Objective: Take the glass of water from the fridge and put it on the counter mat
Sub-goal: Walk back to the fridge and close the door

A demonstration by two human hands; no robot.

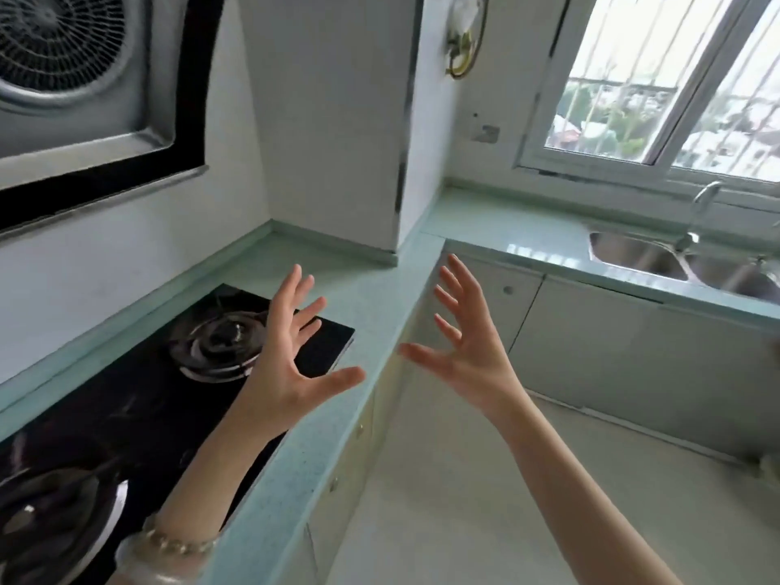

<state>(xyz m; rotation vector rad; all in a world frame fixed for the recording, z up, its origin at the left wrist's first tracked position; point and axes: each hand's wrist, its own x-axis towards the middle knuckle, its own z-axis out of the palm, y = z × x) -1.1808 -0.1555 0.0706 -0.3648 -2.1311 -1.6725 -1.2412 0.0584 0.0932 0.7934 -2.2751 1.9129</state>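
Below me a black hob (139,399) sits in the green counter (380,297); sink (658,259) and tap (702,204) under the window (658,78).

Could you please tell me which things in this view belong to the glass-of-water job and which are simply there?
Belonging to the job:
- left hand, open and empty
- right hand, open and empty
- counter, where the glass should end up
No glass, fridge or mat is in view.

Simply there:
- gas hob
- extractor fan
- sink
- tap
- window
- bracelet
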